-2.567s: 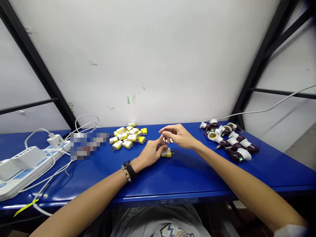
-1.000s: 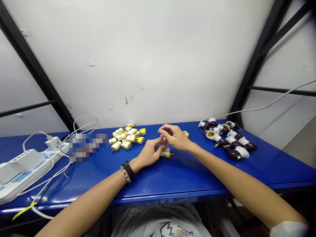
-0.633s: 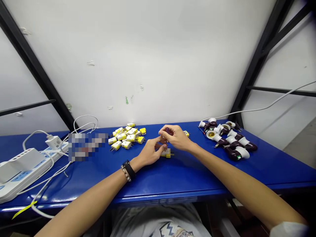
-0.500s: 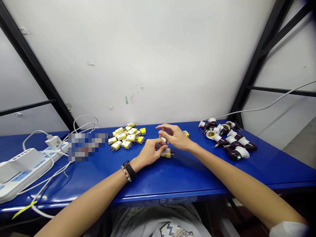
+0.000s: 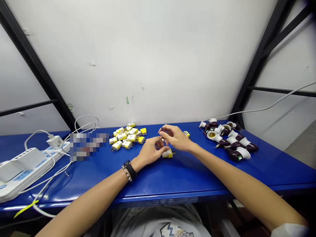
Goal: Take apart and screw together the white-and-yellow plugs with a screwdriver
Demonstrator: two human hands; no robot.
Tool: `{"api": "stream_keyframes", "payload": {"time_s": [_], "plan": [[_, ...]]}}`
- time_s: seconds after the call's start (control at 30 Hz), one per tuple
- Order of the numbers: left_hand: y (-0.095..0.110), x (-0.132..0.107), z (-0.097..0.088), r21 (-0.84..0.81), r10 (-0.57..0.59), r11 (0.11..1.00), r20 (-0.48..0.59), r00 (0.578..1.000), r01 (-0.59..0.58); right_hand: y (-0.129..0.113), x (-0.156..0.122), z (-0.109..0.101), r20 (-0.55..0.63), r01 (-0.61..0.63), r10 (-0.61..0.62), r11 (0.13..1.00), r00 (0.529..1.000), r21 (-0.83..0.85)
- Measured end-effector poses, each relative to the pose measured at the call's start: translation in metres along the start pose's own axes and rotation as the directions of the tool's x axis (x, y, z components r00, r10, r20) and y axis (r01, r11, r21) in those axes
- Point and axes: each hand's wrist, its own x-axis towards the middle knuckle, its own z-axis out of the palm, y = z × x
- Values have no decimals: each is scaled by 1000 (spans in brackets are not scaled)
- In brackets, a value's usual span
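Observation:
My left hand (image 5: 151,151) is closed, thumb and fingers curled together just above the blue table; what they pinch is mostly hidden. Close beside its fingertips lies a white-and-yellow plug (image 5: 168,154), prongs pointing right. My right hand (image 5: 175,137) meets the left from the other side, its fingers pinched around a thin tool whose dark end (image 5: 162,128) sticks up past the fingers. The tool looks like a small screwdriver, though its kind is not clear. Behind the right wrist, another yellow-and-white plug (image 5: 187,134) is partly visible.
Several white-and-yellow plugs (image 5: 127,136) form a pile to the left. At the right lie several dark purple lamp holders with white sockets (image 5: 233,141). A white power strip (image 5: 32,171) with tangled cables occupies the left end. The white wall (image 5: 158,59) rises behind the blue table (image 5: 158,181).
A white piece visible between my fingertips earlier is now mostly hidden. A dark tool end now shows above my right fingers. Both hands stay at nearly the same spot.

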Motion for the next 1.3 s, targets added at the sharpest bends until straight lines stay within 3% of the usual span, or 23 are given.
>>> {"api": "stream_keyframes", "payload": {"time_s": [0.13,0.3,0.4,0.57,0.63,0.73,1.07,1.3], "plan": [[3,-2,-7,5,39,999,15,999,-39,6,2,-3,-66,-11,17,996,998,93],[2,-7,-15,33,100,994,111,989,-105,8,6,-9,-197,-9,45,983,979,182],[2,-10,-14,97,104,988,169,980,-122,8,6,-9,-193,-24,58,985,980,173],[3,-8,-13,87,53,994,175,983,-69,6,3,-7,-144,-39,57,991,988,127],[3,-7,-14,19,29,999,151,988,-33,5,4,-9,-198,-8,36,991,980,137],[3,-8,-17,-8,-8,1000,198,980,10,4,6,-14,-277,11,30,989,960,146],[1,-11,-15,178,-2,983,232,973,-41,6,-3,0,-101,11,-11,1000,995,7],[-1,-11,-16,219,7,974,219,976,-56,4,-5,1,-107,47,-58,993,993,-104]]}}
